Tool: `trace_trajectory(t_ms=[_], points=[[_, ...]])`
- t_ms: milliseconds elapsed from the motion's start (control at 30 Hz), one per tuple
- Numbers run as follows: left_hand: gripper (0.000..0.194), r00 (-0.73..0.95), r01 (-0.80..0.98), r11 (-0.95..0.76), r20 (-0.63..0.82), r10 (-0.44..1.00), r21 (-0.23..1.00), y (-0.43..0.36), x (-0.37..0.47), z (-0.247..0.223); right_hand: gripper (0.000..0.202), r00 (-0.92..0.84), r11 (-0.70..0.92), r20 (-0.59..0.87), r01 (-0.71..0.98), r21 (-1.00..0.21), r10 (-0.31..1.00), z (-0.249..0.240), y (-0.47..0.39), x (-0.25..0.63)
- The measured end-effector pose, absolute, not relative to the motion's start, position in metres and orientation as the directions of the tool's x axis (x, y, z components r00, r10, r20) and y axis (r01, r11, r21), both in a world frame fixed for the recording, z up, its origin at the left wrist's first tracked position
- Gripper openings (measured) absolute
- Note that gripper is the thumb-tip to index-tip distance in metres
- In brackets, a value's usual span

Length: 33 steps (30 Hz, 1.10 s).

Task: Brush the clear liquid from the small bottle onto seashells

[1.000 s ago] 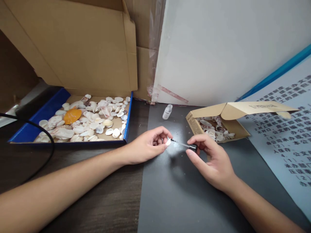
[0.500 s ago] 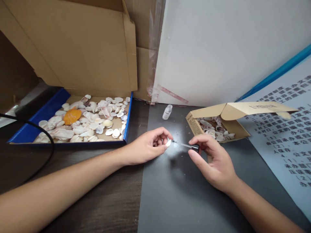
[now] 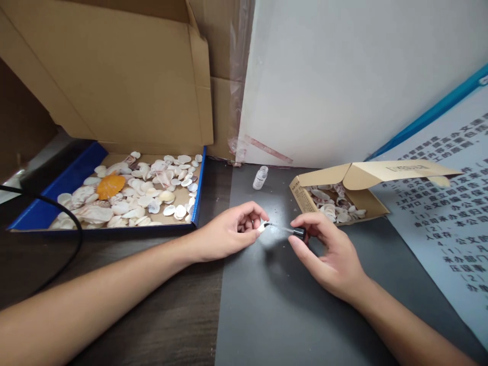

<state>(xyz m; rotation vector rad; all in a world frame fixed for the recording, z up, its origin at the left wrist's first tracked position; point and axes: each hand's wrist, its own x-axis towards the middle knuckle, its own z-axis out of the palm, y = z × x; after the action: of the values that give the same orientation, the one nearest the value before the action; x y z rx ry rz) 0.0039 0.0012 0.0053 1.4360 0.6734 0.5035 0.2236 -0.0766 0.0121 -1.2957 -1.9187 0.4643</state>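
Observation:
Between the fingertips of my left hand (image 3: pixel 238 227) is a small white seashell (image 3: pixel 262 226), partly covered by the fingers. My right hand (image 3: pixel 330 254) pinches the black cap of an applicator brush (image 3: pixel 299 233). Its thin clear stem points left, and the dark tip meets the shell's right edge. A small clear glass bottle (image 3: pixel 260 178) with a pale label stands uncapped behind my hands. To the left lies an open blue box (image 3: pixel 201 188) holding many pale shells and one orange scallop shell (image 3: pixel 111 186).
An open small cardboard box (image 3: pixel 303 198) with shells stands at the right, its lid flap reaching over a printed sheet (image 3: pixel 450 229). A black cable (image 3: pixel 81 234) curves at the left. A grey mat (image 3: pixel 259 315) covers the tabletop under my hands. A white panel (image 3: pixel 343 76) rises behind.
My right hand has moved slightly left with the applicator brush, bringing its tip against the shell. My left hand keeps the shell in nearly the same spot. The view has shifted slightly.

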Motion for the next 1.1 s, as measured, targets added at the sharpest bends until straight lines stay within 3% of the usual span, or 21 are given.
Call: trace_trajectory(t_ms=[1100], points=[[0.02,0.703,0.048,0.109,-0.111,0.703,0.993,0.0009,0.0028,0.0029,0.01,-0.157,0.378,0.363,0.614,-0.693,0.919,0.011,-0.0742,0.2255]])
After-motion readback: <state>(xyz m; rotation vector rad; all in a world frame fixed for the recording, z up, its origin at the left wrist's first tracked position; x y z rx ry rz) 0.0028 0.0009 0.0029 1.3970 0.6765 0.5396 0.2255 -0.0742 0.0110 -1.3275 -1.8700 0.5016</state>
